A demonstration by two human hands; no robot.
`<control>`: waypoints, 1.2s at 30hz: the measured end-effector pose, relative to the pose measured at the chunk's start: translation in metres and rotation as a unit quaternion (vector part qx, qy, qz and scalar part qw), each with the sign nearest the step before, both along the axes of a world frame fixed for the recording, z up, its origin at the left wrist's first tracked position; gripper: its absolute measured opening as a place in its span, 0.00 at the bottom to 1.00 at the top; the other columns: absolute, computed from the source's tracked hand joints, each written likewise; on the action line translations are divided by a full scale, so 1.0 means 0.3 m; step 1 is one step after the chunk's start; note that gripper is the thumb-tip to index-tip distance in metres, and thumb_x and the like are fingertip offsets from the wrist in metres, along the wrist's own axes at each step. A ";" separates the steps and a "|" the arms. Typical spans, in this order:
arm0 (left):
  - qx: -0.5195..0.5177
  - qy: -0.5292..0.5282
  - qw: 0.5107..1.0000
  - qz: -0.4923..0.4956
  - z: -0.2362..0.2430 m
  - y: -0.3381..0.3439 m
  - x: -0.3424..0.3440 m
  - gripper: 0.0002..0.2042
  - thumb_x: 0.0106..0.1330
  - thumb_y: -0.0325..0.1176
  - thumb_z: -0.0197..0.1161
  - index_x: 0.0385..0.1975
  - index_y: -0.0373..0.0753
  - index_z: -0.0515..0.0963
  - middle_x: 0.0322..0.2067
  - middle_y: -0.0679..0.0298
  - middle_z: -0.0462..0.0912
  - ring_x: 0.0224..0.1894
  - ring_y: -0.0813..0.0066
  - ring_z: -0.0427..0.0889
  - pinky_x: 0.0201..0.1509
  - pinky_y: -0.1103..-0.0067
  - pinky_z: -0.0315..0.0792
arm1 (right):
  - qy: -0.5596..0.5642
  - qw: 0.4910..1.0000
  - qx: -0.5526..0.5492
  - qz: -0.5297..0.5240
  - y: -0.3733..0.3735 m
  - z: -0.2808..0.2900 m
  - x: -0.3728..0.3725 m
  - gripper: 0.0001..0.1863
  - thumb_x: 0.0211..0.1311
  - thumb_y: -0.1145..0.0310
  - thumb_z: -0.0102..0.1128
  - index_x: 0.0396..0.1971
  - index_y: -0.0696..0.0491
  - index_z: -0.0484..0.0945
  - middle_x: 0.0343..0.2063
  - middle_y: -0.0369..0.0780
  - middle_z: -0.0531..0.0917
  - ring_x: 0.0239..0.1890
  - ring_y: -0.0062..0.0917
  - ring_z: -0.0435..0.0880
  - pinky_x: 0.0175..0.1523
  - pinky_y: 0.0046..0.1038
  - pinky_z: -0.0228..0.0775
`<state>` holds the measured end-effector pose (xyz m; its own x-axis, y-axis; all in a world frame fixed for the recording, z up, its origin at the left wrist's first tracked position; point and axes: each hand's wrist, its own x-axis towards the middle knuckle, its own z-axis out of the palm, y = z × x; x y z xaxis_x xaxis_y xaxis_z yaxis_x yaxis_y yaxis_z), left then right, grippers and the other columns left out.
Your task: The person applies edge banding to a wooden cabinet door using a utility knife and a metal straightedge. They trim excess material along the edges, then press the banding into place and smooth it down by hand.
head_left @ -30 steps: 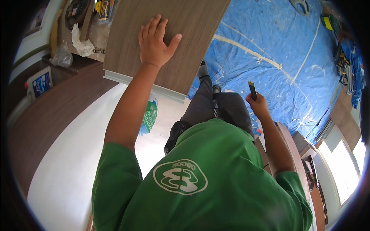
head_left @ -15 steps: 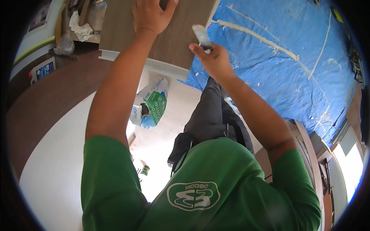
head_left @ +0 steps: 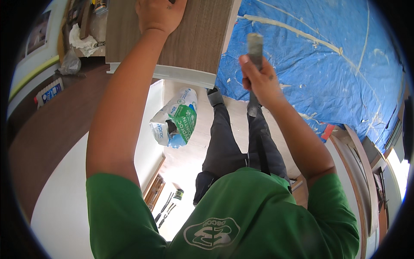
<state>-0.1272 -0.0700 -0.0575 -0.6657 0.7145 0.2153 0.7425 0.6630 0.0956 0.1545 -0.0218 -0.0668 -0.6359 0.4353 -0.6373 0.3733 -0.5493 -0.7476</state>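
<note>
My left hand [head_left: 158,16] rests on a brown wood-grain panel [head_left: 194,39] at the top, its fingertips cut off by the frame edge. A pale strip [head_left: 185,77] runs along the panel's lower edge. My right hand [head_left: 260,82] grips a narrow, flat grey metal tool [head_left: 255,43], blurred by motion, a little right of the panel's side edge. My legs and shoes show below it.
A torn white-and-green bag [head_left: 174,121] lies on the pale floor below the panel. A blue sheet [head_left: 319,69] with tape strips spreads at upper right. Crumpled white material [head_left: 82,41] and a plastic container [head_left: 49,93] are at left; loose boards [head_left: 353,155] are at right.
My right hand with the tool rose from low right to the panel's edge, then shifted back rightward and slightly down. My left hand stayed on the panel as the view shifted.
</note>
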 end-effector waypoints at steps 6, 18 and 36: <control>0.028 0.006 0.999 -0.022 -0.024 -0.017 -0.017 0.32 0.72 0.55 0.56 0.66 0.36 0.70 0.70 0.50 0.68 0.72 0.51 0.64 0.76 0.59 0.56 | -0.041 0.989 0.126 0.062 0.109 -0.006 -0.011 0.21 0.75 0.46 0.55 0.38 0.51 0.73 0.24 0.32 0.73 0.23 0.16 0.74 0.28 0.22 0.66; 0.105 0.036 0.992 -0.055 -0.063 -0.019 -0.038 0.29 0.70 0.53 0.59 0.60 0.35 0.75 0.64 0.48 0.74 0.68 0.50 0.70 0.72 0.58 0.60 | 0.007 0.910 0.401 0.105 0.159 0.024 -0.125 0.12 0.75 0.61 0.58 0.37 0.55 0.80 0.23 0.32 0.79 0.24 0.14 0.74 0.31 0.21 0.68; 0.036 -0.015 0.999 -0.015 0.013 -0.022 -0.007 0.27 0.78 0.49 0.47 0.65 0.35 0.71 0.69 0.51 0.69 0.73 0.55 0.63 0.78 0.60 0.53 | 0.048 0.747 0.623 0.229 0.228 0.085 -0.224 0.05 0.68 0.77 0.57 0.31 0.60 0.75 0.24 0.49 0.77 0.25 0.45 0.77 0.32 0.38 0.69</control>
<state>-0.1293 -0.0765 -0.0538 -0.6513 0.7178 0.2461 0.7579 0.6312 0.1647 0.0873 0.0467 -0.0413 -0.9163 0.3757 0.1387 0.2209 0.7631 -0.6073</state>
